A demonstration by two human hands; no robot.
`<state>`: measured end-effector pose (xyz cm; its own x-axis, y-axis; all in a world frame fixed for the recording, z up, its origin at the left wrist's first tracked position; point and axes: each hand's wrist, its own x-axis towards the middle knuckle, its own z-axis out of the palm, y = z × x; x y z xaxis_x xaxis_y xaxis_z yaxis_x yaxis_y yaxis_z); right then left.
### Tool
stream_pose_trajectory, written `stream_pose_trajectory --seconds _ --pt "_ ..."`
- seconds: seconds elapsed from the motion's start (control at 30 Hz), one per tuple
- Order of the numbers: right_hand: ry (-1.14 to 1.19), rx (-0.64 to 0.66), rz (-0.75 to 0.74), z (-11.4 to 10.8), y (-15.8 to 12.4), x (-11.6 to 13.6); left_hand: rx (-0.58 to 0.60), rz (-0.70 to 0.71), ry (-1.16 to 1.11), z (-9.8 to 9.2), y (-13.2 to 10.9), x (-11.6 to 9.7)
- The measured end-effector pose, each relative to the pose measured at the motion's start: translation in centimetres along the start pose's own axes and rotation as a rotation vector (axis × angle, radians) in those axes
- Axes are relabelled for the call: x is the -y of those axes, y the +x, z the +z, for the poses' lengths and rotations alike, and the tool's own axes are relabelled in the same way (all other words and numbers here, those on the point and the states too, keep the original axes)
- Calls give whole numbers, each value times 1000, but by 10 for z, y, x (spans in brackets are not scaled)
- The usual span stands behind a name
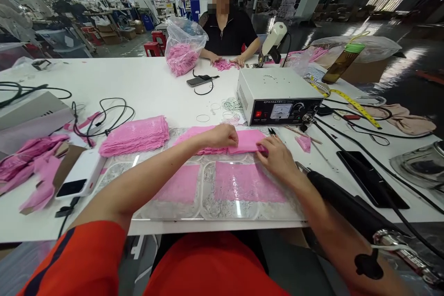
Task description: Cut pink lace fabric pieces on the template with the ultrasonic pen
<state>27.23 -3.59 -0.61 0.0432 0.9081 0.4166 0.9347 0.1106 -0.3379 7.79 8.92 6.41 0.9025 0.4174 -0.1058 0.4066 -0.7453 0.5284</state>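
Note:
My left hand (222, 136) rests with curled fingers on a low stack of pink lace pieces (248, 141) lying on a clear plastic template (222, 203). Pinching the stack's right edge is my right hand (277, 157), thumb and fingers closed on the top piece. Two pink lace pieces (244, 182) lie flat under the template, nearer me. A taller pile of pink lace (135, 135) sits to the left of my hands.
A white control box with a dial (279, 97) stands behind the stack. Cables, a yellow tape measure (354, 104), two phones (199, 81), a white device (81, 173) and pink scraps lie around. Across the table a person handles pink lace beside a bag of it (182, 48).

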Motion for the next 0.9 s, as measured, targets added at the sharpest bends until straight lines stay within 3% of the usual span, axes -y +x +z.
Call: stream_pose_trajectory --seconds 0.13,0.27,0.43,0.7,0.9 --pt "-49 24 -114 -7 -33 5 88 33 -42 8 -24 -10" --pt "-149 -15 -375 -22 -71 21 189 66 -64 24 -48 -15" --pt "-125 7 -470 -34 -93 40 255 107 -56 40 -64 -15" --pt "-5 68 -421 -38 -102 42 221 126 18 48 -73 -19" --pt "53 50 -171 -46 -109 20 183 168 61 46 -78 -24"
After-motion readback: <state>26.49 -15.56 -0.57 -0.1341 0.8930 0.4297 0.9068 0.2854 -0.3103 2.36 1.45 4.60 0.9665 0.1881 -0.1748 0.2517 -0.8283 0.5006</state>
